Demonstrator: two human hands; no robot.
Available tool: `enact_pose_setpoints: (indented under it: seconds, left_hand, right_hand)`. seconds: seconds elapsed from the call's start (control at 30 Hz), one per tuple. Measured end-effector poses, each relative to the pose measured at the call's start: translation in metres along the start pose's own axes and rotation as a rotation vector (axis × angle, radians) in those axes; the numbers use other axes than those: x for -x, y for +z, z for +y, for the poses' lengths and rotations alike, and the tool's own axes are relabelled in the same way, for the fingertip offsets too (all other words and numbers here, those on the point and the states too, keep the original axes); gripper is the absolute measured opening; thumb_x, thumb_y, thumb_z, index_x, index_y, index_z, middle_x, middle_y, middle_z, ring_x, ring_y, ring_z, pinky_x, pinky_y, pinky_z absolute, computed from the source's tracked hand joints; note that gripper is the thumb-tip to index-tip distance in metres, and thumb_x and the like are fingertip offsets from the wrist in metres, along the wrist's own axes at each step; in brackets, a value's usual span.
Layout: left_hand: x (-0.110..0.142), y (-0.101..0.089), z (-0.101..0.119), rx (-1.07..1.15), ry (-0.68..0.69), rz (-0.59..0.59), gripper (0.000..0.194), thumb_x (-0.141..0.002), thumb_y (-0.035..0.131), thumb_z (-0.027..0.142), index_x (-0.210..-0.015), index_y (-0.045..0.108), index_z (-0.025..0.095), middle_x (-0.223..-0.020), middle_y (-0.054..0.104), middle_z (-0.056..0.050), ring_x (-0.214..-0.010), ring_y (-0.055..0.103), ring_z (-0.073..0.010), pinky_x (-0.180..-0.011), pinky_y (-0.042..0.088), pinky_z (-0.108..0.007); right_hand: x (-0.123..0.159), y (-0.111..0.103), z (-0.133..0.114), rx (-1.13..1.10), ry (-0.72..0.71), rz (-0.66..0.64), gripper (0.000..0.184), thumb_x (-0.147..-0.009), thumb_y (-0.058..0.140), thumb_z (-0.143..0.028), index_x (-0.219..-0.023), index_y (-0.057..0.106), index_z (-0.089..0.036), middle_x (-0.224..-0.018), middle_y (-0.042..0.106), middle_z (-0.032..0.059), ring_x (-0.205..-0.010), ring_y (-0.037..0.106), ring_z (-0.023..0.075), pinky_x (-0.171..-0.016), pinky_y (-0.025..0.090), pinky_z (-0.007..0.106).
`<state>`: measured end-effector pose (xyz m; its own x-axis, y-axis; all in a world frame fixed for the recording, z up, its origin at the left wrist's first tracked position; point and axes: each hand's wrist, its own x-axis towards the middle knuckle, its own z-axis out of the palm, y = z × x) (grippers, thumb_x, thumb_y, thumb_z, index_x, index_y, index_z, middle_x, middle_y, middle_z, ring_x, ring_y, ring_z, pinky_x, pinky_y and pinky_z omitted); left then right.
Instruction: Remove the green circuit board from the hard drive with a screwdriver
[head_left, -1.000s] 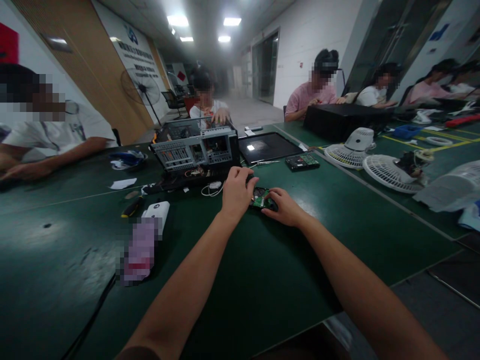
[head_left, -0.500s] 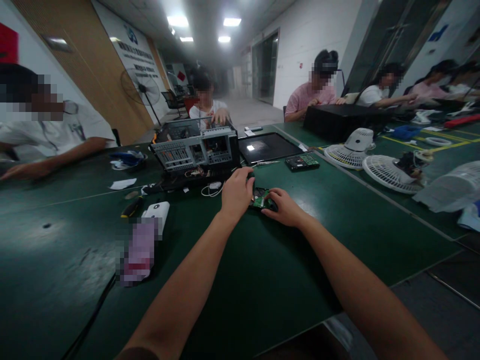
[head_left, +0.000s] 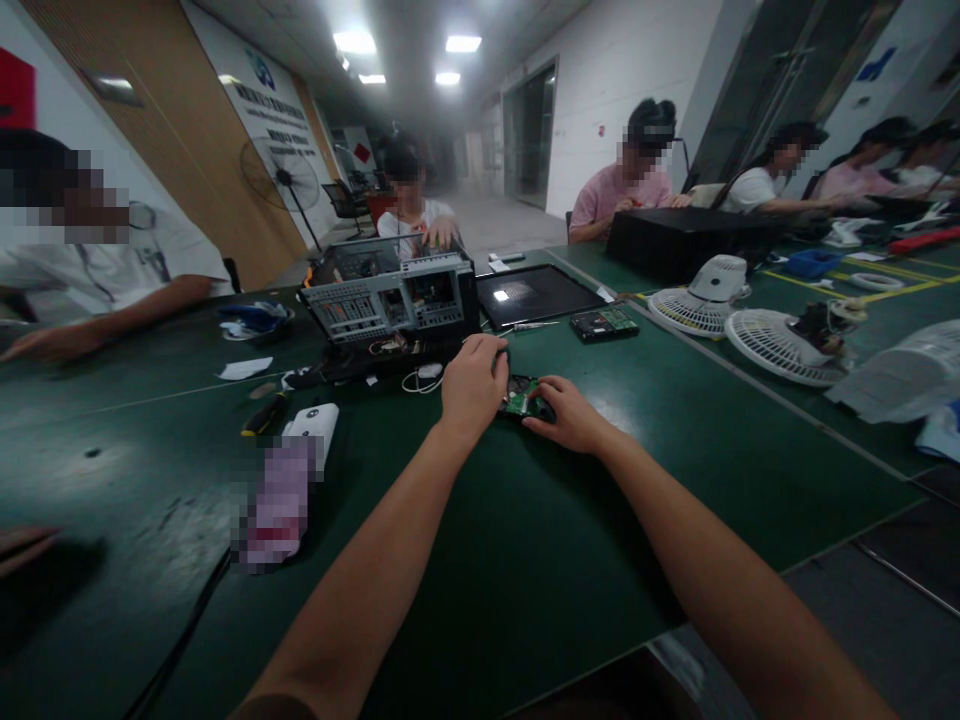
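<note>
A small hard drive with a green circuit board [head_left: 519,397] lies on the green table [head_left: 525,560], between my two hands. My left hand [head_left: 472,385] is closed in a fist over its left end, gripping something dark that I cannot make out. My right hand [head_left: 571,412] rests on the drive's right side with fingers curled round its edge. Just behind my hands stands an open computer case [head_left: 390,300].
Another hard drive [head_left: 604,323], a screwdriver [head_left: 529,325] and a black side panel [head_left: 536,292] lie behind. White fan parts [head_left: 780,345] sit at right. A yellow-handled tool [head_left: 262,415] and white device [head_left: 313,425] lie at left. Several people sit around the tables.
My hands stay nearly still on the drive. A blurred hand has come into view at the lower left edge.
</note>
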<state>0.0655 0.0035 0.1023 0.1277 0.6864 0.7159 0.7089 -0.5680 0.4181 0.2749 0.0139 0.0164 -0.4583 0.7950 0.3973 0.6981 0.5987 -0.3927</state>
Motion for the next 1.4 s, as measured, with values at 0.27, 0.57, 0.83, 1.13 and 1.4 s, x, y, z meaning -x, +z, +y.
enact_pose_setpoints:
  seconds: [0.27,0.57,0.83,1.13,1.4]
  left_hand:
    - [0.0005,0.0055,-0.0027,0.069,-0.022,0.014,0.008,-0.092,0.059,0.018,-0.099,0.060,0.021,-0.105,0.068,-0.007,-0.100,0.066,-0.0219,-0.089,0.055,-0.038]
    - [0.0028,0.0100,-0.0071,0.130,-0.092,0.053,0.025,-0.085,0.073,0.025,-0.093,0.051,0.021,-0.104,0.065,-0.007,-0.100,0.065,-0.0215,-0.084,0.056,-0.036]
    - [0.0012,0.0056,-0.0033,0.026,-0.062,0.025,0.012,-0.091,0.059,0.017,-0.102,0.057,0.022,-0.104,0.063,-0.008,-0.096,0.063,-0.0220,-0.085,0.054,-0.037]
    - [0.0024,0.0040,0.0001,0.036,-0.077,0.041,0.013,-0.093,0.063,0.025,-0.105,0.065,0.023,-0.108,0.060,-0.008,-0.093,0.062,-0.0210,-0.085,0.053,-0.036]
    - [0.0026,0.0017,0.0013,0.024,-0.034,0.063,0.012,-0.094,0.061,0.023,-0.103,0.070,0.023,-0.103,0.061,-0.006,-0.094,0.062,-0.0196,-0.086,0.053,-0.034]
  right_hand:
    - [-0.0002,-0.0011,-0.0002,0.015,0.003,-0.014,0.043,-0.085,0.071,-0.047,-0.119,0.062,-0.022,-0.134,0.053,0.0148,-0.127,0.051,0.0319,-0.111,0.041,0.051]
    - [-0.0004,0.0010,0.0004,0.001,0.001,0.002,0.043,-0.084,0.072,-0.045,-0.119,0.062,-0.023,-0.133,0.054,0.0144,-0.127,0.051,0.0316,-0.110,0.041,0.051]
    - [-0.0002,0.0000,0.0003,0.010,-0.008,-0.004,0.042,-0.085,0.071,-0.047,-0.118,0.063,-0.022,-0.133,0.053,0.0142,-0.126,0.051,0.0318,-0.111,0.041,0.050]
    - [-0.0004,0.0010,0.0005,0.013,-0.016,0.007,0.042,-0.084,0.071,-0.046,-0.118,0.062,-0.022,-0.132,0.054,0.0140,-0.126,0.051,0.0315,-0.110,0.042,0.049]
    - [-0.0004,0.0013,0.0009,0.018,-0.012,-0.004,0.043,-0.084,0.071,-0.046,-0.118,0.062,-0.021,-0.132,0.054,0.0145,-0.126,0.051,0.0316,-0.111,0.041,0.049]
